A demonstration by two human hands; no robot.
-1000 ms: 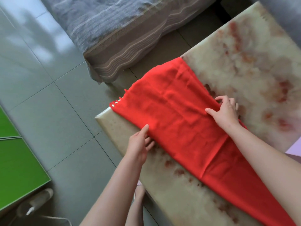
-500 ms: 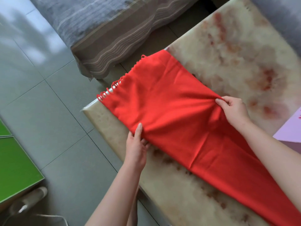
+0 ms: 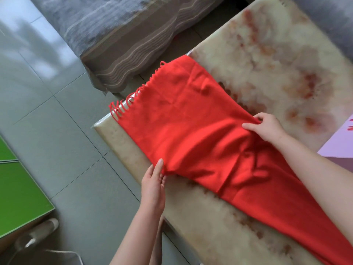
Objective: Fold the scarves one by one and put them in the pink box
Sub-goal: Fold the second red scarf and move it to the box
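The left hand (image 3: 153, 185) pinches the near long edge of the red scarf (image 3: 198, 134), thumb on top and fingers tucked beneath the cloth. Across the width, the right hand (image 3: 266, 127) is closed on the far long edge, where the fabric bunches into small gathers under the fingertips. Between the two hands the scarf puckers slightly; beyond them it lies flat on the marbled table (image 3: 267, 69), running diagonally, its fringed end (image 3: 124, 106) hanging just over the table's far-left corner. The other end trails off toward the lower right, out of view. At the right edge sits a corner of a pale pink box (image 3: 338, 146) with small red marks too cropped to read. A grey striped sofa cover (image 3: 122, 41) lies past the table, above grey floor tiles (image 3: 57, 115).
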